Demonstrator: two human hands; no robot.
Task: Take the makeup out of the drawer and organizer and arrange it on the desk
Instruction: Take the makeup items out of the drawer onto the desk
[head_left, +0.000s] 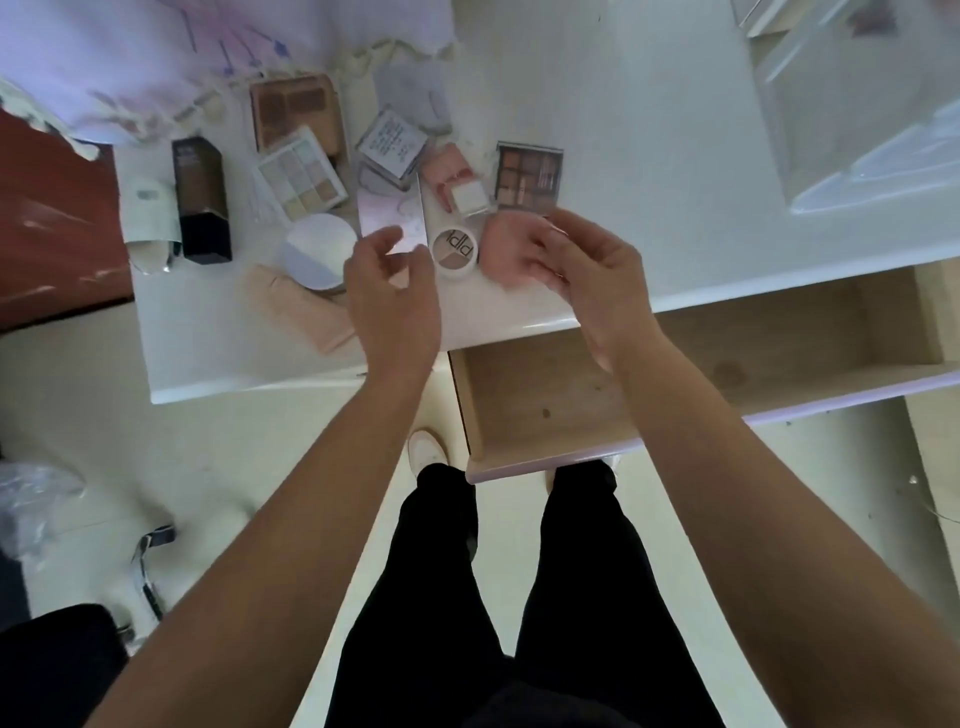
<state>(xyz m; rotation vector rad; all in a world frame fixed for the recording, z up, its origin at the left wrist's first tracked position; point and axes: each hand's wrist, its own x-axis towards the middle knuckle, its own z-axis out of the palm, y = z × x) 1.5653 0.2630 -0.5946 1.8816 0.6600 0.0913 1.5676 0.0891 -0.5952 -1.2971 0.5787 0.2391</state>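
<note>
Right hand (587, 275) over desk (623, 156), beside open drawer (545, 395)

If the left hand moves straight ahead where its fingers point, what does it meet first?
Probably the pale shiny flat case, lying just beyond the left hand; how high the hand is above the desk is unclear.

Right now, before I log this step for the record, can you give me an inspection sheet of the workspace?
Surface: white desk, glossy.
Job's things: pale palette, brown palette, compact and pink puff lie on the desk; drawer pulled out, wood bottom showing; clear organizer far right.
Clutter: lilac cloth behind the makeup.
Hands: left hand open above the desk; right hand at the puff, grip blurred.
Cables: nothing seen.
Surroundings: pale floor; brown furniture at left.
</note>
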